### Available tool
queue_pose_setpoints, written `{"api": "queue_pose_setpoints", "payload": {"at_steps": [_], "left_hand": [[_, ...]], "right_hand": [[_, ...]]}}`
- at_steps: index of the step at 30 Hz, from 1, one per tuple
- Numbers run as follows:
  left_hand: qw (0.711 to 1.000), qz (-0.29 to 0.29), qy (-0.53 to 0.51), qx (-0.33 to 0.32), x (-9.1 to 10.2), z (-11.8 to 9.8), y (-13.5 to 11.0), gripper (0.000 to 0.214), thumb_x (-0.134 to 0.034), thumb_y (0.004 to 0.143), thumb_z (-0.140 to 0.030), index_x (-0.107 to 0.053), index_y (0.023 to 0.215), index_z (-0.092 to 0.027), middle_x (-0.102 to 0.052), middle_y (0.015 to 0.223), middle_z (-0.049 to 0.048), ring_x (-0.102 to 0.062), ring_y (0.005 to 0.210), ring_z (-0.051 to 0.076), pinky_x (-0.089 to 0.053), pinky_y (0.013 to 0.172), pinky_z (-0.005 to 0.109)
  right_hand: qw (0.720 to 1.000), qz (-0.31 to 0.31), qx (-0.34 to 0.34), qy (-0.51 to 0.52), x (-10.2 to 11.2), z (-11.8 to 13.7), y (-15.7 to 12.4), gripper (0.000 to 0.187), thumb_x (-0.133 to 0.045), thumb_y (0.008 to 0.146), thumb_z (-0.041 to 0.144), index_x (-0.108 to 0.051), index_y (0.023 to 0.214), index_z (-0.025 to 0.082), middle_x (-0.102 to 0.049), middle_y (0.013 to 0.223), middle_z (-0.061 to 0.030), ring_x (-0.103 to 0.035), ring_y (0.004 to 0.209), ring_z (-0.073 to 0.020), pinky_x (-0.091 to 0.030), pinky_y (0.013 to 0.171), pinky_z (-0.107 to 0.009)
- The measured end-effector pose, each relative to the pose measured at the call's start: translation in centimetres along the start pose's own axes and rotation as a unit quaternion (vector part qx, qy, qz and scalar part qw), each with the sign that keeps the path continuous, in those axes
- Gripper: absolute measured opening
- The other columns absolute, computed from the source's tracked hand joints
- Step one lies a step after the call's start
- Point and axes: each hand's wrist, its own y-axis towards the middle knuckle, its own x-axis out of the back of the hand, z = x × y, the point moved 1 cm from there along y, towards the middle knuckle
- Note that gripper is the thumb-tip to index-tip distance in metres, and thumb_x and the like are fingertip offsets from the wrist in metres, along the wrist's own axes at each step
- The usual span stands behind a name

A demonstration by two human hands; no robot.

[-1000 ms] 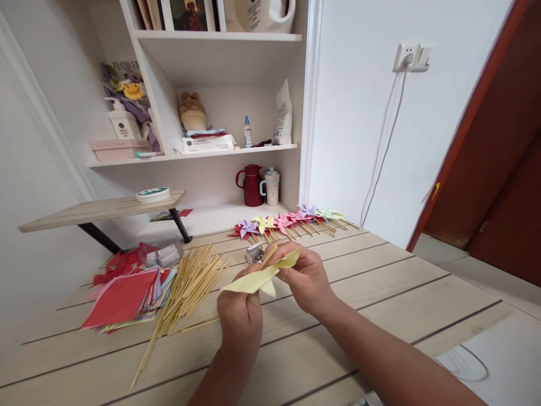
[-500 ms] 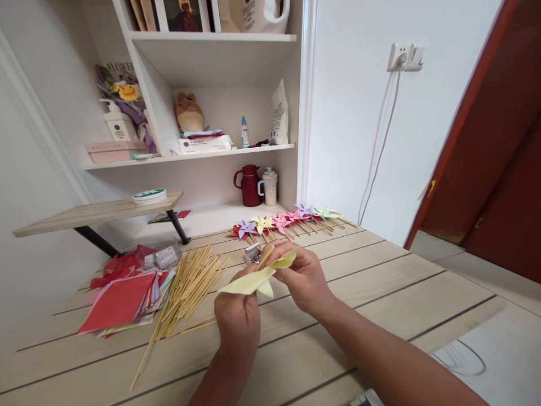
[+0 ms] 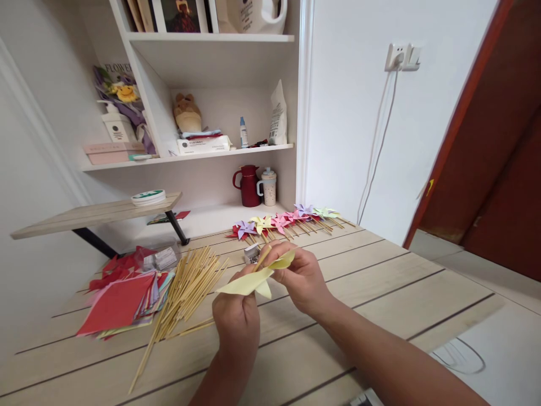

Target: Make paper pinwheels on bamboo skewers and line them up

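Note:
A pale yellow paper pinwheel (image 3: 247, 282) is held above the wooden table (image 3: 372, 282) between both hands. My left hand (image 3: 236, 316) is closed on the pinwheel and on a thin wooden stick (image 3: 262, 259) that pokes up behind the paper. My right hand (image 3: 302, 276) pinches the upper right fold of the yellow paper. Just behind the hands sits a small box of metal pins (image 3: 252, 254).
A heap of wooden sticks (image 3: 186, 290) and a stack of coloured paper squares (image 3: 122, 301) lie on the left. A row of finished pinwheels (image 3: 283, 221) lines the table's far edge. Behind stand white shelves with a red jug (image 3: 248, 186) and a cup (image 3: 269, 186). A door (image 3: 494, 141) is at the right.
The hands and the pinwheel have hardly moved; the view has drifted slightly to the right, so everything sits a little further left in the picture.

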Motion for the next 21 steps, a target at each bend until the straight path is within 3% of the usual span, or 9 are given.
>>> {"api": "queue_pose_setpoints", "payload": {"at_steps": [11,21], "left_hand": [[1.000,0.010,-0.012,0.010,0.07,-0.11,0.10,0.029,-0.051,0.096,-0.014,-0.076,0.108,-0.020,-0.080,0.101,0.0060,-0.077,0.087,0.020,-0.061,0.077,0.029],[0.999,0.028,-0.039,0.015,0.17,-0.31,0.44,0.032,-0.051,0.095,-0.013,-0.074,0.115,-0.023,-0.080,0.095,0.0033,-0.076,0.078,0.017,-0.059,0.068,0.026]], "right_hand": [[1.000,-0.004,-0.014,0.007,-0.07,0.02,-0.01,0.014,-0.077,0.086,0.036,-0.071,0.082,0.025,-0.067,0.083,-0.0034,-0.061,0.080,-0.0188,-0.051,0.070,-0.035],[1.000,-0.014,-0.011,0.003,0.03,-0.16,-0.16,0.009,-0.078,0.085,0.033,-0.073,0.085,0.026,-0.067,0.084,-0.0032,-0.061,0.082,-0.0194,-0.051,0.071,-0.035]]}}
